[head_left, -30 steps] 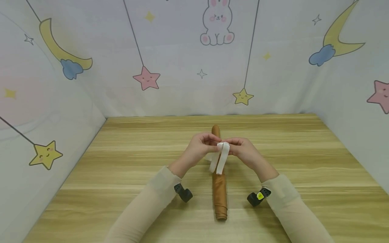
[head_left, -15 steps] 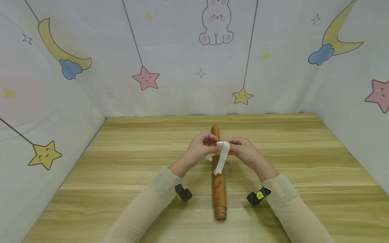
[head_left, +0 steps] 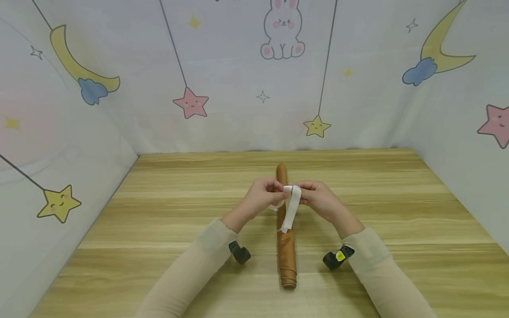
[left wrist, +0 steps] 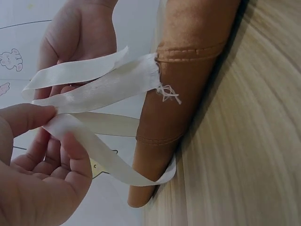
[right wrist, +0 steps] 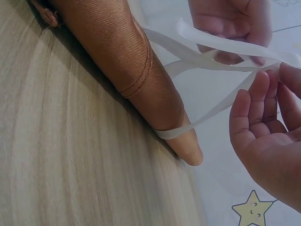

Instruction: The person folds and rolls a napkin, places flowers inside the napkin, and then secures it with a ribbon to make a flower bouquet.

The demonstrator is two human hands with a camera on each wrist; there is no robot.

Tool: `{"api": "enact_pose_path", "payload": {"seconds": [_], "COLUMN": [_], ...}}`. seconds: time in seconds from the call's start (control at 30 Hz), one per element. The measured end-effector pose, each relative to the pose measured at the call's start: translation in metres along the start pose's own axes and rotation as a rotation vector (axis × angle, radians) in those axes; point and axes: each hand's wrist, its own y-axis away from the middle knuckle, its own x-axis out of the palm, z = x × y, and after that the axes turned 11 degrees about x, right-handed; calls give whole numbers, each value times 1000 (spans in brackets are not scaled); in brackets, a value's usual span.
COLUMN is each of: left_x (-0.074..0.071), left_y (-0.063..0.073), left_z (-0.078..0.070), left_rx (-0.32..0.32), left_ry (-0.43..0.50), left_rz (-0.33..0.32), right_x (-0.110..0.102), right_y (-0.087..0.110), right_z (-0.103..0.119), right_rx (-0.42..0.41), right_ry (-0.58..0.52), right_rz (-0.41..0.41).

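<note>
A rolled-up length of brown fabric (head_left: 287, 258) lies lengthwise on the table, with stitched seams across it. A white ribbon (head_left: 293, 207) passes beneath and around the roll near its far, narrow end. My left hand (head_left: 260, 196) pinches the ribbon between thumb and finger just above the roll, and my right hand (head_left: 320, 198) pinches it from the other side. In the left wrist view, two ribbon tails (left wrist: 108, 84) hang from the pinch, one with a frayed end beside the roll. The right wrist view shows the ribbon loop (right wrist: 175, 133) against the roll's underside.
The wood-grain table (head_left: 179, 212) runs back to a pale fabric wall (head_left: 238, 128) printed with stars, moons and a rabbit. Black wrist cameras are strapped to the left sleeve (head_left: 214, 240) and the right sleeve (head_left: 370, 251).
The ribbon tail that hung apart on the left a second ago now overlaps the other one. Both hands have stayed in nearly the same place, still pinching the ribbon.
</note>
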Motion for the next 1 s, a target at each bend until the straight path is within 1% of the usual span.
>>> {"api": "enact_pose_path", "payload": {"seconds": [0.1,0.17,0.33,0.43,0.63,1.0], "left_x": [0,0,-1,-1,-2,-1], "left_y": [0,1,2,3,3,1], "left_z": [1,1,2,3,5,9], "left_rx": [-18,-15,-5,-2,-5,-6], "left_ry": [-39,-60,-78,-74,-37,-69], "left_rz": [15,28,60,75,93,99], "right_x": [0,0,1,1,1,-1], "right_y": [-1,-1,-1,0,1,0], "right_z": [-1,-2,-2,-2,-2,-2], "right_rx": [4,1,-1,6,6,3], "right_ry": [-13,-17,-19,-23,-21,-34], "right_rz": [3,7,5,2,13,31]}}
